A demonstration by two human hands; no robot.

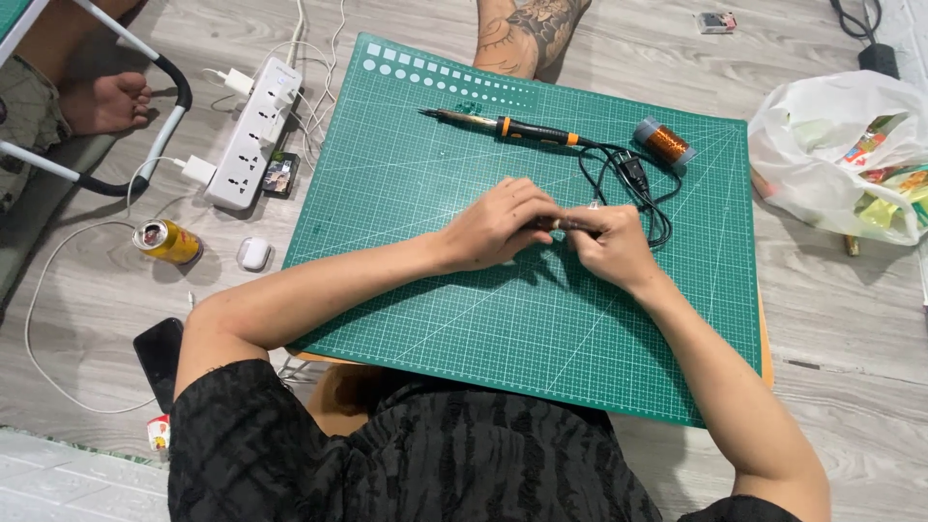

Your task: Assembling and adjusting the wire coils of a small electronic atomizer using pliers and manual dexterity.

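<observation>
Taking the green cutting mat [464, 319] on the floor as the landmark: well off its left edge lies a yellow drink can [168, 241], with white earbuds case [254, 253] and a white power strip [253, 133] nearer the mat. Over the mat's middle, the left hand [498, 224] pinches one end of a small dark rod-like piece [565, 224]; the right hand [607, 246] grips its other end, fingers closed. Beyond the hands, on the mat's far part, lie a soldering iron [507, 127] and a copper wire spool [664, 143]. Off the right edge sits a white plastic bag [831, 145].
</observation>
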